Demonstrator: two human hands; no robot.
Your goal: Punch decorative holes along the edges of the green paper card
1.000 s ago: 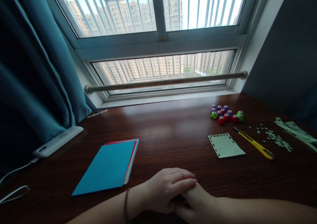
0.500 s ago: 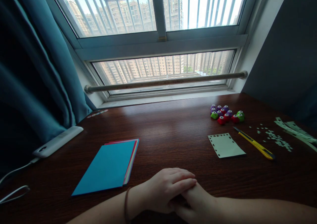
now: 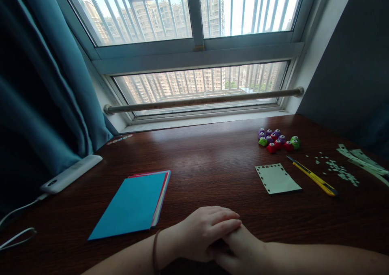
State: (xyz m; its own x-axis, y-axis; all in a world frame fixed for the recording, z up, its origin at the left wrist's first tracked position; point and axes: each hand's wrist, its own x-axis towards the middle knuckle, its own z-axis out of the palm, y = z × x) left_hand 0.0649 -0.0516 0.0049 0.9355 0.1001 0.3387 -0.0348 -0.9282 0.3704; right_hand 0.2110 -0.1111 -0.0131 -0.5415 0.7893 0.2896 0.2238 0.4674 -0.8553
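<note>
My left hand (image 3: 203,230) lies flat on top of my right hand (image 3: 243,246) at the near edge of the dark wooden table (image 3: 212,157). Neither hand holds anything, and the right hand's fingers are hidden under the left. A stack of coloured paper (image 3: 133,204) with a blue top sheet lies just left of my hands. A pale green card (image 3: 276,178) with punched edges lies to the right, further back. Beside it lies a yellow utility knife (image 3: 313,176).
Several small coloured punches (image 3: 275,140) cluster at the back right. Paper bits (image 3: 337,170) and pale strips (image 3: 361,161) are scattered at the far right. A white device (image 3: 71,172) with a cable (image 3: 15,226) lies at the left by the teal curtain (image 3: 36,104). A window rail (image 3: 200,100) runs behind.
</note>
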